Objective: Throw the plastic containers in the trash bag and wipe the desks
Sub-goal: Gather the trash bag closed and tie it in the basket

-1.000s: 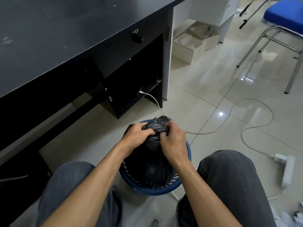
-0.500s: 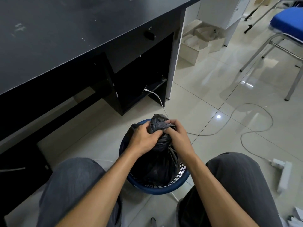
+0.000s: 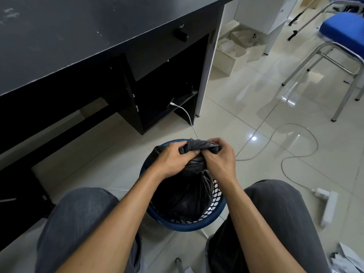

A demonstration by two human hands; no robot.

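Trash bag (image 3: 183, 196): black, thin, creased plastic with a dull sheen; top gathered and twisted into a tight rope-like neck, with a rounded lump just under it; body hanging dark and full below.
Place of the bag: inside a blue basket (image 3: 189, 226) with lattice walls, standing on the floor (image 3: 246, 91) between the two knees; neck raised above the rim.
Left hand (image 3: 171, 160): on the left side of the neck, fingers (image 3: 182, 146) curled over and clenched round the twisted plastic.
Right hand (image 3: 220, 162): on the right side, fingers (image 3: 221, 143) curled round the other end of the twist, gripping it.
Bag against fingers: twisted neck stretched crosswise between both sets of fingers, touching both; lump tucked under the spot where the hands meet; body below the wrists.
Trousers (image 3: 78, 223): grey, on either side of the basket.
Worktop (image 3: 59, 36): dark, upper left, scuffed with pale marks; drawer with a round knob (image 3: 181, 35) under its edge, open compartment beneath.
White cable (image 3: 185, 113): running from that compartment toward the basket.
Grey cable (image 3: 295, 154): looping over the pale glossy tiles at right.
Power strip (image 3: 329, 207): white, flat on the floor, well right of the basket.
Chair (image 3: 342, 30): blue seat, metal legs, upper right.
Boxes (image 3: 230, 54): pale, on the floor beyond the worktop's end.
Papers (image 3: 342, 257): loose, bottom right corner.
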